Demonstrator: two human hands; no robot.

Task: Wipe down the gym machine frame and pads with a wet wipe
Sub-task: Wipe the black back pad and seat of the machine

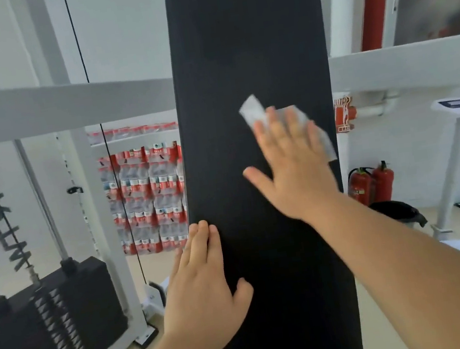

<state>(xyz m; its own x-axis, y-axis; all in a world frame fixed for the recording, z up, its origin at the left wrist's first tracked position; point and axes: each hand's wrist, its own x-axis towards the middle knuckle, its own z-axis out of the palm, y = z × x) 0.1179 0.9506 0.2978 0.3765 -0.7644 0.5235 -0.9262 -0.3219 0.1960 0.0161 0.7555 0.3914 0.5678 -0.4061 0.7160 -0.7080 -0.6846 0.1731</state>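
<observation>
A tall black back pad (245,42) fills the middle of the view, nearly upright. My right hand (295,165) presses a white wet wipe (255,110) flat against the pad's right half, fingers spread over it; the wipe's corners stick out above and to the right of the fingers. My left hand (205,281) lies flat on the pad's left edge lower down, fingers together, holding nothing. A white frame crossbar (59,106) runs behind the pad on both sides.
A black weight stack (46,327) with cable and white uprights stands at the left. Stacked packs of bottled water (146,198) sit behind. Two red fire extinguishers (372,184), a black bin (399,211) and a white scale stand (453,154) are at the right.
</observation>
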